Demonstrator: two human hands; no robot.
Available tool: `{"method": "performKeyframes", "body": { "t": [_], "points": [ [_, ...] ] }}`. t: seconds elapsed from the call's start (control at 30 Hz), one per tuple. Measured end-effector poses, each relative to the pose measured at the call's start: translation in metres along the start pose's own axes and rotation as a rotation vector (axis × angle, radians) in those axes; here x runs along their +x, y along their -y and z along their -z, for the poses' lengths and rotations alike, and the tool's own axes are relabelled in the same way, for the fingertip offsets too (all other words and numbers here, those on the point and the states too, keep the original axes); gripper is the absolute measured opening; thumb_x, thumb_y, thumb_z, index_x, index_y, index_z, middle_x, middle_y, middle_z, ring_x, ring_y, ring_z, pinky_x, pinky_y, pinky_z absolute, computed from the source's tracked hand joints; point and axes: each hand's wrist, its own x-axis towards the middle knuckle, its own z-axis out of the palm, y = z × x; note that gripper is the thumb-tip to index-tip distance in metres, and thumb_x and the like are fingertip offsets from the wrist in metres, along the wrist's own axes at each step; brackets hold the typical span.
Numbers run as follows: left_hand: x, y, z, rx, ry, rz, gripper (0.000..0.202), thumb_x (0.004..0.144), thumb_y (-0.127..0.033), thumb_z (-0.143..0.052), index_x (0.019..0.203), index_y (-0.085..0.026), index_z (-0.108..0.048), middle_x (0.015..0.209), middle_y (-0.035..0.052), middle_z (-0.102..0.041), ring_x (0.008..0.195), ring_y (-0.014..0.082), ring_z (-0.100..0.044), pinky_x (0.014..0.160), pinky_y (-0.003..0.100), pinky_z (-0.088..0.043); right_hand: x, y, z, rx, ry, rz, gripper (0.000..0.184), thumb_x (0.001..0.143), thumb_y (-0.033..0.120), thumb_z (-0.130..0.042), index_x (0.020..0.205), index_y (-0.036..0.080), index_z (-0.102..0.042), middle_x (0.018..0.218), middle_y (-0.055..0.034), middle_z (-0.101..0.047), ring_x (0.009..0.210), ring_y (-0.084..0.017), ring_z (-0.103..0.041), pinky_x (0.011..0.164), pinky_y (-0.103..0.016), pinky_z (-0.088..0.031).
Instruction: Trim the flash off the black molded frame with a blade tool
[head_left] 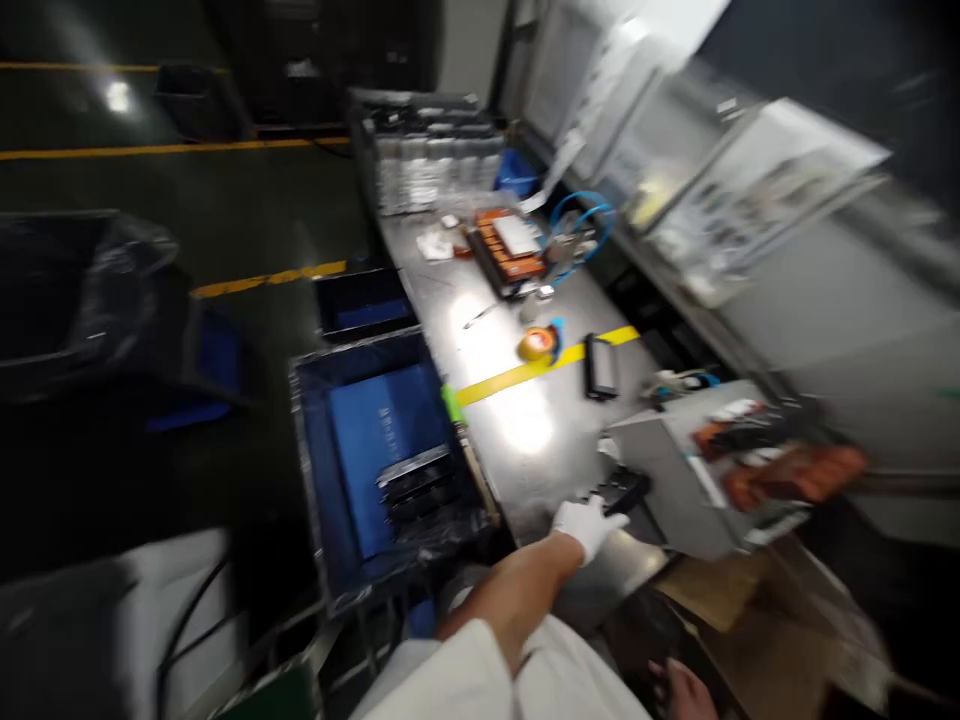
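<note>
My left hand (pixel 589 527), in a white glove, reaches across to the metal worktop (pixel 517 490). Its thumb and fingers close on the near end of a black plastic part (pixel 626 490) in front of a grey box (pixel 675 460). At the bottom edge shows my right hand (pixel 682 690), bare, with fingers curled against a dark, blurred object (pixel 641 635) whose kind I cannot make out. Farther up the worktop lie a black rectangular part (pixel 600 367) and a roll of yellow tape (pixel 537 344) with a blue piece beside it.
Left of the worktop stands a blue-lined bin (pixel 304 470) holding a blue board and black parts. Orange and black parts (pixel 795 470) rest on the grey box. Stacked clear-wrapped parts (pixel 439 160) stand at the far end. Brown cardboard (pixel 772 610) lies at lower right.
</note>
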Motion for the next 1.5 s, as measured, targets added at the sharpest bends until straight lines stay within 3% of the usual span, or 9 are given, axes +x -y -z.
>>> {"method": "performKeyframes", "body": {
  "t": [0.13, 0.3, 0.5, 0.63, 0.73, 0.83, 1.03, 1.2, 1.5],
  "points": [
    [0.005, 0.006, 0.006, 0.122, -0.001, -0.018, 0.063, 0.089, -0.012, -0.026, 0.146, -0.037, -0.037, 0.144, 0.0226, -0.046, 0.089, 0.0327, -0.073, 0.069, 0.049, -0.059, 0.0, 0.004, -0.015, 0.118, -0.041, 0.088, 0.062, 0.061, 0.071, -0.058, 0.098, 0.022, -0.06, 0.083, -0.0081, -0.072, 0.069, -0.024, -0.065, 0.066, -0.037, -0.053],
    [0.022, 0.009, 0.011, 0.276, 0.084, -0.123, 0.074, 0.084, -0.006, -0.031, 0.148, -0.045, -0.031, 0.152, 0.0126, -0.044, 0.09, 0.0328, -0.074, 0.074, 0.052, -0.06, 0.006, 0.02, -0.027, 0.16, -0.055, 0.24, 0.056, 0.075, 0.065, -0.055, 0.107, 0.02, -0.065, 0.092, -0.0067, -0.073, 0.081, -0.023, -0.067, 0.078, -0.035, -0.052],
    [0.027, 0.001, 0.01, 0.427, 0.12, -0.152, 0.072, 0.089, -0.009, -0.023, 0.153, -0.044, -0.022, 0.153, 0.0089, -0.047, 0.087, 0.0198, -0.072, 0.075, 0.035, -0.059, 0.026, 0.052, -0.043, 0.136, -0.1, 0.363, 0.048, 0.089, 0.053, -0.045, 0.117, 0.021, -0.067, 0.109, -0.0093, -0.073, 0.097, -0.025, -0.068, 0.086, -0.035, -0.052],
    [0.028, -0.012, 0.012, 0.524, 0.03, -0.206, 0.074, 0.084, -0.025, -0.05, 0.151, -0.044, -0.025, 0.159, 0.0163, -0.034, 0.106, 0.0371, -0.065, 0.085, 0.055, -0.052, 0.052, 0.076, -0.046, 0.048, -0.157, 0.434, 0.05, 0.094, 0.036, -0.038, 0.137, 0.02, -0.059, 0.127, -0.0116, -0.066, 0.114, -0.024, -0.063, 0.097, -0.034, -0.048],
    [0.034, -0.023, 0.012, 0.534, -0.001, -0.257, 0.078, 0.08, -0.038, -0.059, 0.151, -0.042, -0.027, 0.157, 0.0158, -0.034, 0.117, 0.0377, -0.059, 0.092, 0.053, -0.051, 0.07, 0.093, -0.044, -0.063, -0.156, 0.488, 0.051, 0.096, 0.025, -0.034, 0.141, 0.025, -0.057, 0.111, -0.0095, -0.067, 0.1, -0.021, -0.064, 0.088, -0.03, -0.049],
    [0.049, -0.03, 0.006, 0.532, 0.026, -0.237, 0.069, 0.087, -0.031, -0.043, 0.153, -0.037, -0.024, 0.154, 0.0166, -0.039, 0.105, 0.0332, -0.065, 0.082, 0.05, -0.057, 0.084, 0.106, -0.042, -0.183, -0.139, 0.526, 0.051, 0.096, 0.018, -0.034, 0.137, 0.033, -0.061, 0.097, -0.0068, -0.063, 0.088, -0.02, -0.061, 0.079, -0.028, -0.046],
    [0.067, -0.032, -0.005, 0.516, 0.092, -0.117, 0.065, 0.092, -0.033, -0.036, 0.155, -0.025, -0.025, 0.145, 0.0208, -0.049, 0.113, 0.0334, -0.064, 0.089, 0.048, -0.058, 0.09, 0.112, -0.039, -0.334, -0.094, 0.541, 0.057, 0.094, 0.01, -0.036, 0.136, 0.038, -0.061, 0.096, -0.0056, -0.062, 0.088, -0.019, -0.06, 0.077, -0.027, -0.044],
    [0.069, -0.033, -0.007, 0.501, 0.18, -0.074, 0.068, 0.093, -0.03, -0.035, 0.158, -0.029, -0.014, 0.157, 0.0185, -0.035, 0.118, 0.0252, -0.063, 0.096, 0.037, -0.055, 0.088, 0.115, -0.035, -0.392, -0.087, 0.531, 0.057, 0.095, 0.009, -0.034, 0.139, 0.037, -0.057, 0.099, -0.0053, -0.063, 0.091, -0.019, -0.061, 0.08, -0.027, -0.045],
    [0.076, -0.036, -0.009, 0.463, 0.254, -0.031, 0.086, 0.084, -0.021, -0.042, 0.158, -0.03, 0.0, 0.155, 0.02, -0.034, 0.121, 0.0284, -0.062, 0.098, 0.041, -0.053, 0.089, 0.129, -0.035, -0.462, -0.107, 0.48, 0.056, 0.094, 0.01, -0.034, 0.137, 0.036, -0.059, 0.103, -0.0077, -0.064, 0.093, -0.02, -0.062, 0.082, -0.028, -0.046]
  ]
}}
